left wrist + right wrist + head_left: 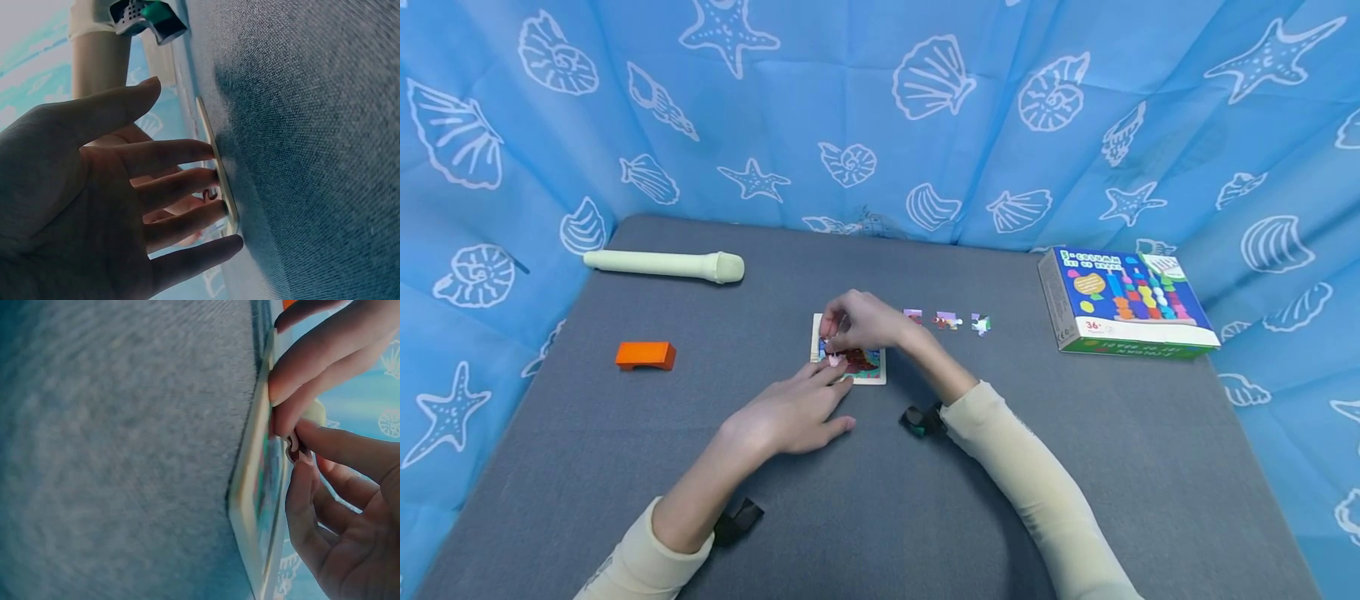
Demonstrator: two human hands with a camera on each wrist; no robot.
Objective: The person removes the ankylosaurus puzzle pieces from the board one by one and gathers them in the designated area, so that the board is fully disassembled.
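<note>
A small jigsaw board (882, 367) with a pale rim and a colourful picture lies on the grey table, partly covered by both hands. My left hand (801, 410) has its fingers extended, fingertips resting on the board's near left part, thumb held apart. Over the board's upper left, my right hand (867, 322) pinches a small puzzle piece (294, 450) between thumb and fingertips. In the right wrist view this piece is tilted up at the board's face, beside the left fingertips. Right of the board lie loose puzzle pieces (947, 320), one of them partly hidden by the right wrist.
A pale green microphone-shaped object (658, 264) lies at the back left, with an orange block (646, 356) nearer. At the back right is a bead-set toy box (1131, 300). Blue curtain (850, 100) with shell prints surrounds the table's back and sides.
</note>
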